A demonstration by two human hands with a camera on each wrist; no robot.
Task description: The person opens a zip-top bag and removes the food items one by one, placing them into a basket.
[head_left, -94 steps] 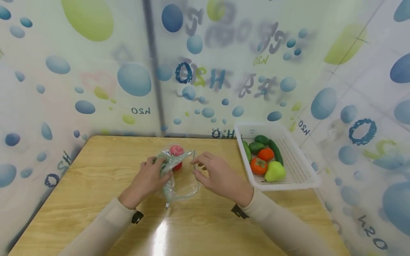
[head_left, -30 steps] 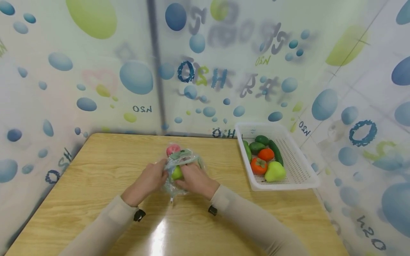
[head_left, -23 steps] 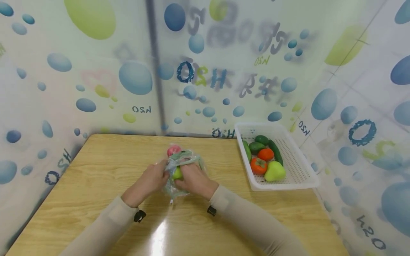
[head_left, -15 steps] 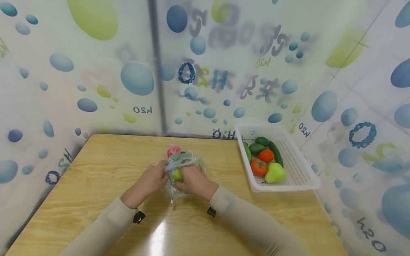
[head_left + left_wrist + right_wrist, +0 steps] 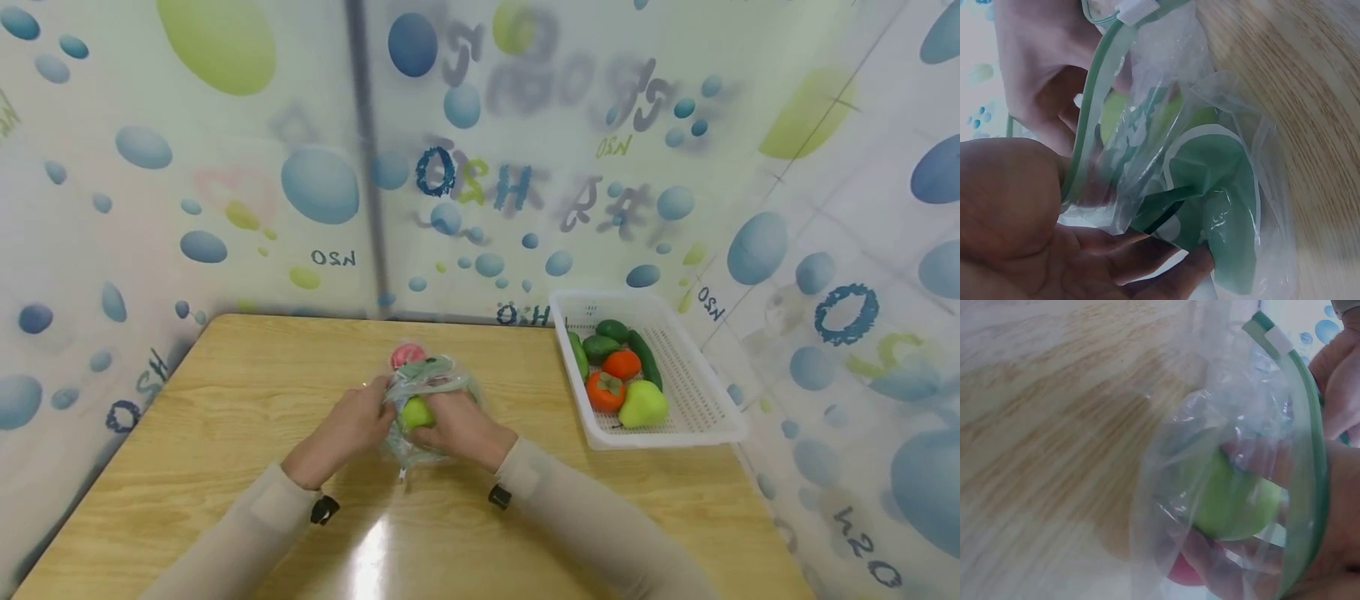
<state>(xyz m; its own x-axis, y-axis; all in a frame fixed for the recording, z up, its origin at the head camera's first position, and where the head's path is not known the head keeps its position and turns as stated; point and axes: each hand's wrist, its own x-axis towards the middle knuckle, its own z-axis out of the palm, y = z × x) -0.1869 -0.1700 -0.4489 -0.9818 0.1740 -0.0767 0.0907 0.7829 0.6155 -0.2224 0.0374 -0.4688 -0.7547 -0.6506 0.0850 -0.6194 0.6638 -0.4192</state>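
In the head view a clear zip bag [image 5: 431,383] with a green edge and a white slider [image 5: 1280,340] lies between the hands on the table. My left hand [image 5: 351,429] grips its mouth at the left side, thumb and fingers on the plastic. Through the mouth reaches my right hand [image 5: 459,427], its fingers curled round a green apple [image 5: 415,412] inside the bag. The right wrist view shows this apple through the clear film, with a small patch of a red fruit [image 5: 1185,572] below it. Green printing [image 5: 1216,169] covers part of the bag.
A pinkish-red fruit [image 5: 407,355] shows just behind the bag. At the right of the wooden table [image 5: 247,383] stands a white perforated basket [image 5: 701,400] with a pear [image 5: 643,405], a persimmon [image 5: 605,392], another orange-red fruit [image 5: 622,364] and several green cucumber-like vegetables [image 5: 645,358].
My right hand, loosely at the bag's right edge three seconds ago, is now inside it round the green apple. During the last second both hands stay nearly still; slightly more of the apple shows.
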